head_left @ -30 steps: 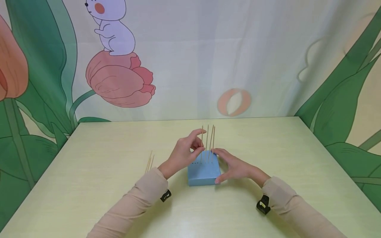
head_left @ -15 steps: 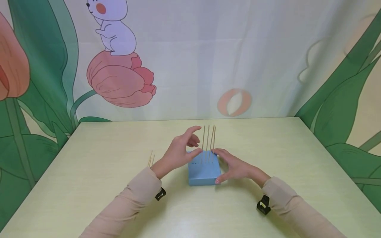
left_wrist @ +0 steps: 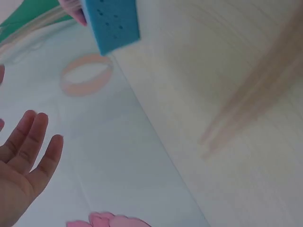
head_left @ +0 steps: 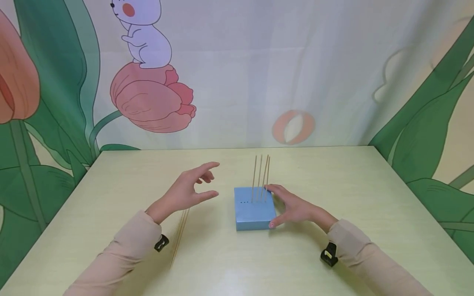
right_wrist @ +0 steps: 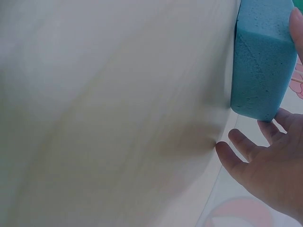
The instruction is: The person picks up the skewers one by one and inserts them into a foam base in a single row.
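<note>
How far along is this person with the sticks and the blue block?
Roughly midway, it seems. Done: four sticks stand in the block. In hand: the right hand grips the block's side; the left hand is empty. Probably left: three bare holes show in the head view, and loose sticks lie on the table, their number unclear.

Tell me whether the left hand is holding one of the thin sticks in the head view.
No: the left hand's thumb and index finger are spread apart with nothing between them.
</note>
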`<state>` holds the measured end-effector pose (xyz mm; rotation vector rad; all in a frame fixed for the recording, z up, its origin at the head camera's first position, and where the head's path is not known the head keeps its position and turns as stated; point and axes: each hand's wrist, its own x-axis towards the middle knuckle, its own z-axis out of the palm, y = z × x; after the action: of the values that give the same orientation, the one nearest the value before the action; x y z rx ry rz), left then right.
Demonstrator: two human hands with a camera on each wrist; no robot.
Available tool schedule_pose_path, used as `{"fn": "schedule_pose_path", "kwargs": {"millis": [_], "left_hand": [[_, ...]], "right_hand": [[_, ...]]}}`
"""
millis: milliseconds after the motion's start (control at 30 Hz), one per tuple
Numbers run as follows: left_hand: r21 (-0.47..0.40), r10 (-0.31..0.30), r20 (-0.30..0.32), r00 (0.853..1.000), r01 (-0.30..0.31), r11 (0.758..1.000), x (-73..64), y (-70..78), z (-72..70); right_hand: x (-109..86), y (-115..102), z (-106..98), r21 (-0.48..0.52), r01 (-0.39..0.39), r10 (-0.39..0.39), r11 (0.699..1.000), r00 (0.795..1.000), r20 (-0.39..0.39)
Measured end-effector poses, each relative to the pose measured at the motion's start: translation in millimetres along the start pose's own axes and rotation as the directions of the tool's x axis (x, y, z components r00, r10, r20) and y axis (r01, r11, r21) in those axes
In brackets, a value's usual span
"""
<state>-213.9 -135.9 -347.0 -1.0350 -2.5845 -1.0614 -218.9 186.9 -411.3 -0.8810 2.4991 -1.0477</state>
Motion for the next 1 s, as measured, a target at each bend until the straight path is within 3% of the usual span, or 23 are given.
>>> {"fn": "schedule_pose_path", "kwargs": {"millis": [100, 367, 600, 700, 867, 1000], "left_hand": [[0.022, -0.046, 0.046, 0.998, 0.045, 0.999, -9.3, -13.3, -7.4], [0.124, -0.136, 0.099, 0.986, 0.124, 0.985, -30.1, -48.3, -21.7], [0.215, -0.261, 0.196, 0.945, 0.219, 0.952, -39.9, -71.6, -24.0], [0.274, -0.283, 0.239, 0.929, 0.215, 0.938, -41.6, -83.2, -21.2], [0.353, -0.272, 0.308, 0.912, 0.156, 0.922, -41.4, -97.9, -16.3], [0.377, -0.299, 0.370, 0.880, 0.152, 0.914, -38.9, -101.1, -14.8]], "right_hand": [[-0.5, 1, 1, 0.010, 0.002, -0.002, 1.000, 1.000, -0.001], [-0.3, 3, 2, 0.008, 0.007, -0.007, 1.000, 1.000, -0.002], [0.2, 4, 2, 0.007, 0.009, -0.009, 1.000, 1.000, -0.006], [0.5, 4, 2, -0.002, 0.013, -0.013, 1.000, 1.000, -0.008], [0.5, 4, 1, -0.001, 0.011, -0.011, 1.000, 1.000, -0.006], [1.0, 4, 1, -0.006, 0.013, -0.014, 1.000, 1.000, -0.006]]}}
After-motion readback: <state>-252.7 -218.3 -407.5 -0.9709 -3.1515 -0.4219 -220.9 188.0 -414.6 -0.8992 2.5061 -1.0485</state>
